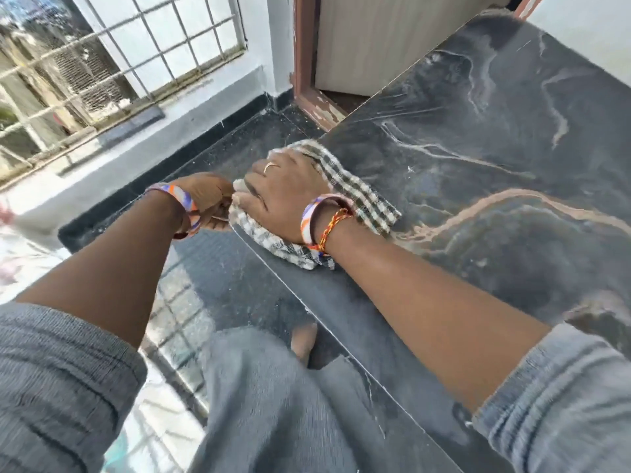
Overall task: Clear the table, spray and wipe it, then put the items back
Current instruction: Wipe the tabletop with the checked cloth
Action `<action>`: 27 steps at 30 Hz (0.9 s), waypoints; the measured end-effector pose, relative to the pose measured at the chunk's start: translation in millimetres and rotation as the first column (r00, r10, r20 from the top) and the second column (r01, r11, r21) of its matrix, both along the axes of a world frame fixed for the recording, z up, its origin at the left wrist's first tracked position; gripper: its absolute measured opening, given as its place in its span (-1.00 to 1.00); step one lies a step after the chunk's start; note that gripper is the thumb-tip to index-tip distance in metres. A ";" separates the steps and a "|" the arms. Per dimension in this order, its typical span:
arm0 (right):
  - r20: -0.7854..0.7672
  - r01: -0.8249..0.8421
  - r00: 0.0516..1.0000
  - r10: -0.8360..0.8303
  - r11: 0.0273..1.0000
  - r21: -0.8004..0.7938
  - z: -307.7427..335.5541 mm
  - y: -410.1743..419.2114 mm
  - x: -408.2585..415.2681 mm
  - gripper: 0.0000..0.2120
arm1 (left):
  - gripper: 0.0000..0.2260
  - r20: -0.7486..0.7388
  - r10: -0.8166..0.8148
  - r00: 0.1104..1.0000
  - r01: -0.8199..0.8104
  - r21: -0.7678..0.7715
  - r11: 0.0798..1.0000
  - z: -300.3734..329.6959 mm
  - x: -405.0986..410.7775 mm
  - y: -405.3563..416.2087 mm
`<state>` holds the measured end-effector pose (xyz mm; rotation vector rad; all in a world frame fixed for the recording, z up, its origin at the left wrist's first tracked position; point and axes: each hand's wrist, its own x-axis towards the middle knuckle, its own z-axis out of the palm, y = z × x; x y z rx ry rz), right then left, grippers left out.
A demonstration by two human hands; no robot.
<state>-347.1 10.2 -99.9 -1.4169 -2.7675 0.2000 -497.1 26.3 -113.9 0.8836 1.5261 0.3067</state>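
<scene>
- The tabletop (478, 138) is dark polished stone, glossy, with pale wavy veins and a dusty, streaked film.
- The cloth (362, 196) is woven fabric, checked in cream and dark olive, soft and matt.
- The sleeves (61, 380) are grey ribbed knit cloth, matt.
- The bangles (309, 220) look like smooth, shiny plastic, swirled in orange, white and purple.
- The wrist thread (333, 227) is braided cord.
- The door frame (307, 80) is brown painted wood, chipped and rough.
- The window grille (153, 46) is pale painted metal bars.

one checked cloth (355, 196), one dark table (495, 148), two hands, two bangles.
</scene>
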 end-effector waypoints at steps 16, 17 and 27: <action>0.121 0.287 0.951 -0.285 0.958 0.004 -11.1 -214.4 91.6 -0.43 | -0.71 -0.404 0.301 0.864 0.191 0.816 0.546 51.5 127.6 -133.3; 0.125 0.317 0.940 -0.316 0.948 0.010 -10.5 -229.2 103.1 -0.43 | -0.71 -0.417 0.207 0.885 0.263 0.815 0.516 52.4 144.7 -143.4; 0.188 0.714 0.686 -0.703 0.701 0.013 -16.1 -390.9 215.9 -0.47 | -0.68 -0.585 -0.371 0.721 0.675 0.714 0.188 46.5 262.9 -225.6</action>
